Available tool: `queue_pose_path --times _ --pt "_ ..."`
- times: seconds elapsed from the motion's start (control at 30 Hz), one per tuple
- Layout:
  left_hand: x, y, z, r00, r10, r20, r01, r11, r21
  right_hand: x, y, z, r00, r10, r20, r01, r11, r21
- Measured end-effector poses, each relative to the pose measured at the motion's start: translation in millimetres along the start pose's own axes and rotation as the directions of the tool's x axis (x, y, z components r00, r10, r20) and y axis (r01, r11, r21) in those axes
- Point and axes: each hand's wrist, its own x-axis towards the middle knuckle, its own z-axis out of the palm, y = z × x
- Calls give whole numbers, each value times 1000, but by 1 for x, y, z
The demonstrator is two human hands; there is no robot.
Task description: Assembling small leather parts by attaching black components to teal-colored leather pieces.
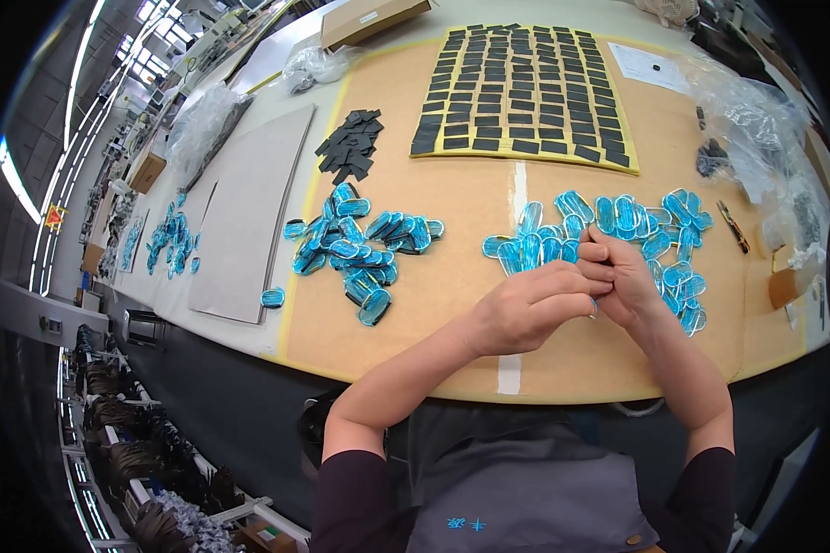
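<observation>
Holding left hand [533, 304] and right hand [631, 276] together, curling the fingers of both inward, and leaving it impossible to tell whether grasping anything. Probably best steadying with one hand while working with the other's fingertips, and avoiding nudging the blue pieces [626, 215] lying close beyond and right.

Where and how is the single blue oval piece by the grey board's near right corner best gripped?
Probably by its right end, coming from the right: the blue oval piece lies apart from the nearest blue pile, with nothing against that end, while the grey board crowds its left.
</observation>
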Motion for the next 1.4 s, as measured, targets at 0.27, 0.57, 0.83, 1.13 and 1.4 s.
queue_pose_path --times 0.27,0.57,0.83,1.13,1.4 --pt "-8 -29 -53 838 -542 -58 529 781 331 1 -12 18 944 -308 -121 264 923 -281" --pt "-61 -50 -186 267 -956 -120 846 173 504 -2 -6 19 971 -223 -80 192 938 -288" --pt "-40 -44 -183 249 -933 -260 842 75 534 -5 -2 22 980 -195 -52 159 906 -391" --pt "-12 -34 -79 655 -755 21 523 432 -735 -19 12 38 960 -258 109 269 733 -625" --pt "-9 -29 -28 661 -728 182 570 329 -753 -18 13 30 943 -247 223 333 733 -593"
